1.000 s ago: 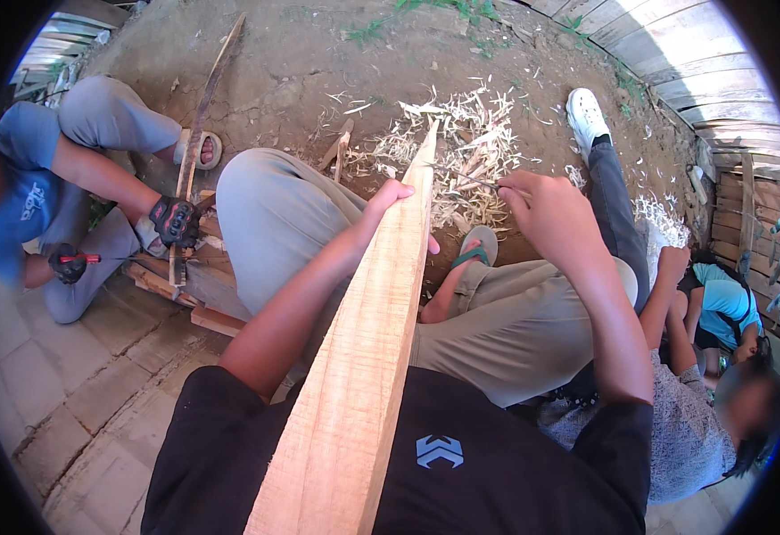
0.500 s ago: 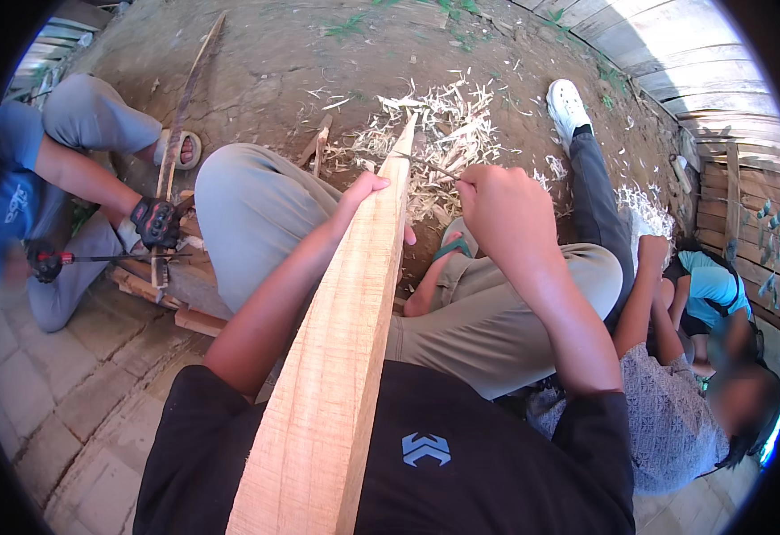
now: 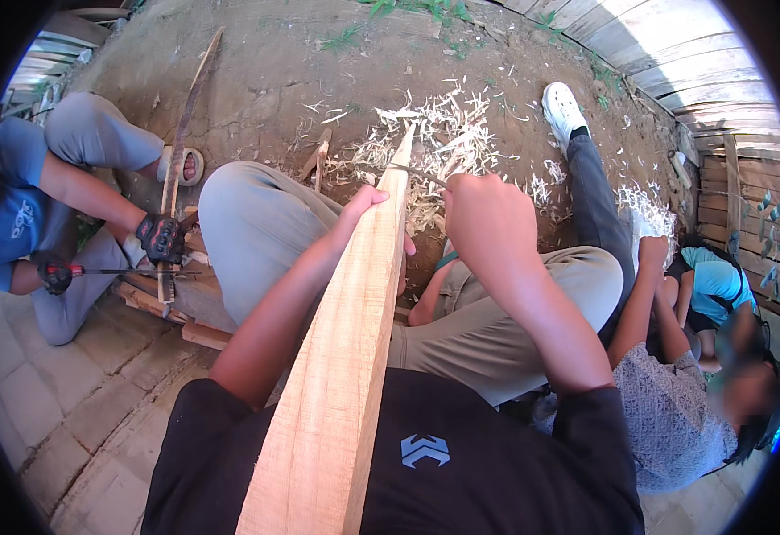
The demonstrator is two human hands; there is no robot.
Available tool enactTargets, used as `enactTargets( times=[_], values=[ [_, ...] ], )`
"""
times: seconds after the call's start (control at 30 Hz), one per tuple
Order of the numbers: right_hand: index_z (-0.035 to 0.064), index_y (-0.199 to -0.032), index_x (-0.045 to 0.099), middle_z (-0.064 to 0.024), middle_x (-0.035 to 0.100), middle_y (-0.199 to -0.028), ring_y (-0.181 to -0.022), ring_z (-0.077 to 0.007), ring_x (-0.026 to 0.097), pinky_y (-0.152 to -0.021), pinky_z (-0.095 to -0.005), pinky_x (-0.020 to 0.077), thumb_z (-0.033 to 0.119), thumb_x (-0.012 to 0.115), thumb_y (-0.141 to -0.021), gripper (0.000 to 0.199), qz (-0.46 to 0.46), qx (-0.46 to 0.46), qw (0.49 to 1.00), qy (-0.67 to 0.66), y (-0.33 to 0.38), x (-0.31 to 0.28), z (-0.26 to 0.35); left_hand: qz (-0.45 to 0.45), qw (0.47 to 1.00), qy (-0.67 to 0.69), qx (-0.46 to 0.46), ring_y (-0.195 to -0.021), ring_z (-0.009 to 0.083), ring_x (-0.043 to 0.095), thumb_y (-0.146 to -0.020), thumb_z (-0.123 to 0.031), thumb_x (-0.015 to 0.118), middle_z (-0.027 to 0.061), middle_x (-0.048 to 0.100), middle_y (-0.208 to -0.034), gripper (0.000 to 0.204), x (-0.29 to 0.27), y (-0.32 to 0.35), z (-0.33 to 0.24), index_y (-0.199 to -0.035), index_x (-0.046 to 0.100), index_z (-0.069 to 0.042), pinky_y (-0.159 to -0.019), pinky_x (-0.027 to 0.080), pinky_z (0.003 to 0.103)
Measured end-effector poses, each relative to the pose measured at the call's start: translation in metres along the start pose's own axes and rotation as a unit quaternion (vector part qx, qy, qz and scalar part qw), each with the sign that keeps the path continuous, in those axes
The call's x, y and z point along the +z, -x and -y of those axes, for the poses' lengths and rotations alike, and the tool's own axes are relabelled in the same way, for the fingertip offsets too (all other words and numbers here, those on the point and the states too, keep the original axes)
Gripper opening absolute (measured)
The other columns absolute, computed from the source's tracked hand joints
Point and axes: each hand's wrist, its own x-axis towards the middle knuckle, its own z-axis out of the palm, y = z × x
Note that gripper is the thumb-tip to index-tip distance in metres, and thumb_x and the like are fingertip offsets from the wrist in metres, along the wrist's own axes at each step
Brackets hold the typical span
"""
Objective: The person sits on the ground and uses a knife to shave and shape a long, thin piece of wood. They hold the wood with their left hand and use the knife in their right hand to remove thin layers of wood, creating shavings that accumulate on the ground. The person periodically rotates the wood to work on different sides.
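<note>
A long pale wooden beam (image 3: pixel 323 383) runs from my chest outward and tapers to a sharp point at its far end. My left hand (image 3: pixel 360 212) is closed around it a little below the point, thumb on the left edge and fingertips showing at the right side. In my closed right hand (image 3: pixel 494 218) is a knife, its handle hidden in the fist. The thin dark knife blade (image 3: pixel 421 173) lies across the beam near its tip.
Pale wood shavings (image 3: pixel 470 125) cover the dirt beyond the beam. At left, a person's gloved hand (image 3: pixel 161 239) holds a long narrow strip of wood (image 3: pixel 176 160); their other hand has a red-handled tool. Another person's outstretched leg (image 3: pixel 597 192) lies at right, by a plank wall (image 3: pixel 675 53).
My right hand has shifted slightly left, and the knife blade reaches farther across the beam near its tip. My left hand keeps its hold. The whole view has tilted a little.
</note>
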Motion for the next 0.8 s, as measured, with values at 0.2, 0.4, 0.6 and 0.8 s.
enactTargets(
  times=[0.2,0.4,0.6,0.8],
  values=[
    [0.005,-0.077,0.068,-0.0168,0.067,-0.069,-0.065,-0.034,0.069,-0.06,-0.042,0.0557,0.017,0.063,-0.085,0.016,-0.001,-0.003,1.0,0.005,-0.008,0.003,0.003,0.002,0.999,-0.05,0.016,-0.066,0.0404,0.061,-0.083,-0.063,0.035,0.0246,0.063,-0.085,0.075,-0.002,-0.002,0.004,-0.098,0.056,0.007,-0.063,0.05,0.047],
    [0.0044,-0.076,0.067,-0.0166,0.068,-0.07,-0.066,-0.0326,0.07,-0.059,-0.0413,0.0559,0.011,0.061,-0.082,0.011,-0.003,-0.006,1.0,-0.001,-0.007,-0.008,0.005,-0.01,0.998,-0.058,0.001,-0.073,0.0351,0.061,-0.083,-0.063,0.035,0.0244,0.064,-0.088,0.074,0.001,0.002,0.001,-0.103,0.054,0.006,-0.067,0.049,0.043],
    [0.0048,-0.075,0.067,-0.0155,0.068,-0.071,-0.068,-0.0317,0.07,-0.06,-0.0404,0.0564,0.006,0.061,-0.078,0.007,0.004,-0.007,1.0,0.003,-0.006,-0.007,0.006,-0.017,0.999,-0.05,0.014,-0.076,0.0339,0.062,-0.083,-0.061,0.036,0.0252,0.065,-0.089,0.073,0.0,-0.002,-0.001,-0.106,0.053,0.005,-0.07,0.049,0.041],
    [0.0041,-0.075,0.066,-0.0168,0.068,-0.075,-0.07,-0.032,0.071,-0.061,-0.0394,0.0566,0.006,0.061,-0.077,0.005,-0.006,-0.003,1.0,-0.008,-0.008,0.01,0.0,-0.022,0.999,-0.009,0.026,-0.058,0.032,0.062,-0.085,-0.054,0.038,0.0302,0.064,-0.087,0.068,0.0,-0.01,0.0,-0.127,0.047,-0.001,-0.055,0.052,0.035]
  ],
)
